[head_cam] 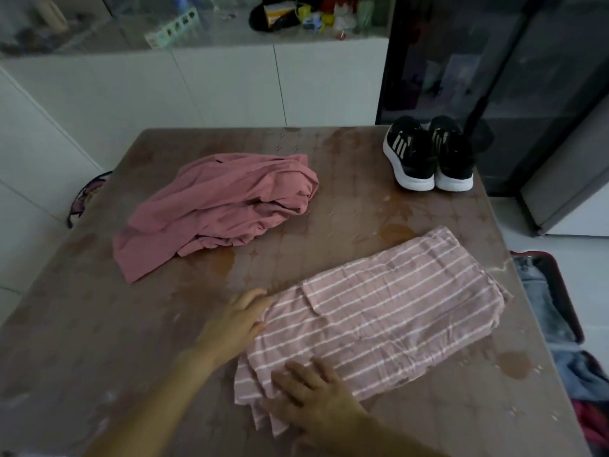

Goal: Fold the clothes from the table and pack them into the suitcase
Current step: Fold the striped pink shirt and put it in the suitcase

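Creased striped cloth garment, glossy table

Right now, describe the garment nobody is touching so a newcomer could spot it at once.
Start at the brown table. On its far left, level with the black shoes at far right, lies a crumpled garment. It is plain pink; the striped garment touched by the left hand and right hand lies flat.

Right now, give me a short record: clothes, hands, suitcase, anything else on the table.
striped garment: partly folded, flat on near side of table
pink garment: crumpled, unfolded, far left
left hand: at striped garment's left edge, grip unclear
right hand: flat on its near corner
suitcase: open on floor at right, clothes inside
sneakers: pair, far right corner
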